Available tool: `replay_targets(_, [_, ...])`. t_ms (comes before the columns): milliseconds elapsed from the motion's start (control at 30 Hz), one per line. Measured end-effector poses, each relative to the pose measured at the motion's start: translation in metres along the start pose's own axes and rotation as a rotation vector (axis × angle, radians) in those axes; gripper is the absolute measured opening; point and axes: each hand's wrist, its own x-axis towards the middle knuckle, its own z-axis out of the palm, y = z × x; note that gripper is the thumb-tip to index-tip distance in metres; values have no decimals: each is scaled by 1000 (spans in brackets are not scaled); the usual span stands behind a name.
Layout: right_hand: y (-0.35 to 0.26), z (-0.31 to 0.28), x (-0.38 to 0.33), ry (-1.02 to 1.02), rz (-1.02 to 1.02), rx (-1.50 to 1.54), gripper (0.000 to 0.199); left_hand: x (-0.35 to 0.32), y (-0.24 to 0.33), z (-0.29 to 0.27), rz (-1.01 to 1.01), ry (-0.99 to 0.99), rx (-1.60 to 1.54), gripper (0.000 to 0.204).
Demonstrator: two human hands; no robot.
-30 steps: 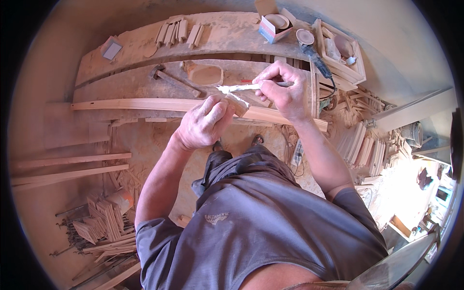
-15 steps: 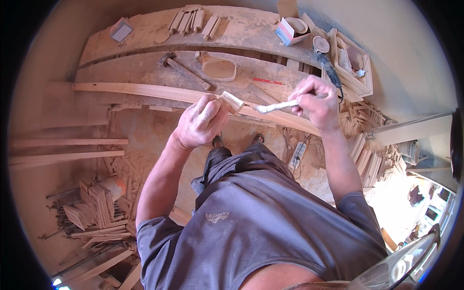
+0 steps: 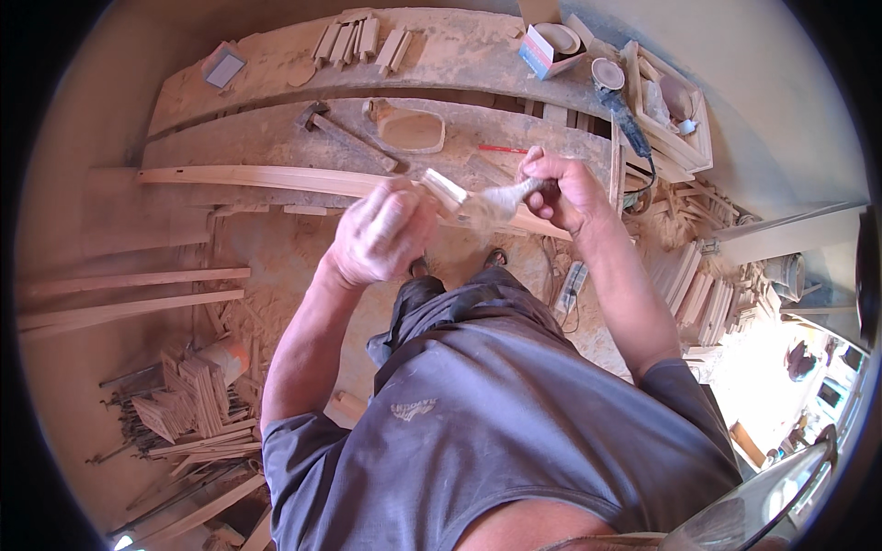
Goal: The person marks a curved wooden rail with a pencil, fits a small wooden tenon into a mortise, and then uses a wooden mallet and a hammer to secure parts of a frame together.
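My left hand [image 3: 381, 234] is closed around a wooden piece [image 3: 445, 190], whose pale end sticks out past the fingers. My right hand [image 3: 574, 197] pinches the handle of a whitish brush [image 3: 505, 197], smeared by motion. The brush's pale tip is beside the end of the piece; whether they touch I cannot make out. Behind both hands, a long wooden strip [image 3: 266, 177] runs along the bench's near edge.
On the bench [image 3: 220, 129] are a hammer [image 3: 349, 138], a shallow oval-hollowed tray [image 3: 411, 129], a red pencil [image 3: 503, 148] and short wood pieces [image 3: 347, 41]. A corded power tool [image 3: 625, 119] lies at right. Stacked offcuts [image 3: 197, 395] stand at lower left.
My right hand has moved left and slightly up, bringing the brush closer to the wooden piece. The left hand has stayed nearly in place.
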Motion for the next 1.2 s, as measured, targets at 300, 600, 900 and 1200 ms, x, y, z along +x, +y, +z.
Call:
replay_targets(300, [-24, 13, -19, -293, -584, -31, 4, 10, -1, 11, -1, -19, 12, 26])
replay_targets(600, [4, -7, 6, -20, -502, -462, 8, -4, -11, 11, -124, -4, 30, 26])
replay_targets(900, [84, 24, 137, 468, -716, -1019, 37, -94, -57, 25, -1112, 251, -366, 12])
replay_targets(1200, [241, 112, 251, 116, -724, -1440, 42, -212, -152, -6, -1678, 728, -1681, 15])
